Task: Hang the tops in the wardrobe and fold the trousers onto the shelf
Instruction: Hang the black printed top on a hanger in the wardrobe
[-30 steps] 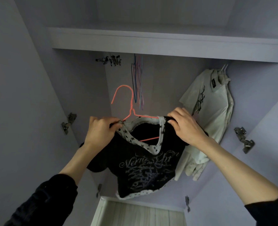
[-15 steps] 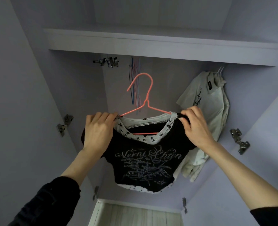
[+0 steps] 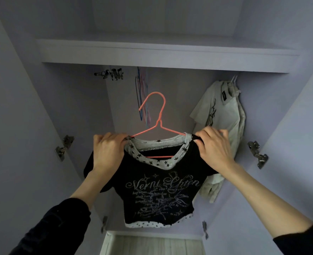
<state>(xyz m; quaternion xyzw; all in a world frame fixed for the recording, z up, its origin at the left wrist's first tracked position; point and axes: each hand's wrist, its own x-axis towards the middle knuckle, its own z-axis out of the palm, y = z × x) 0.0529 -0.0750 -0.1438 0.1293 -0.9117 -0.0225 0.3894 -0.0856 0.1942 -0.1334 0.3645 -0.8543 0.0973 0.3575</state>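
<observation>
**Black top on hanger, held up inside wardrobe**

Black cropped top (image 3: 157, 190) with star-print trim sits on an orange wire hanger (image 3: 158, 126), raised in the wardrobe opening below the shelf (image 3: 166, 54). Left hand (image 3: 109, 153): grip closed on the left shoulder of the top. Right hand (image 3: 215, 148): grip pinching the right shoulder. Hanger hook is free in the air, upright. White top (image 3: 223, 115) hangs at the right, behind the right hand. Spare coloured hangers (image 3: 142, 94) hang at the back.
</observation>
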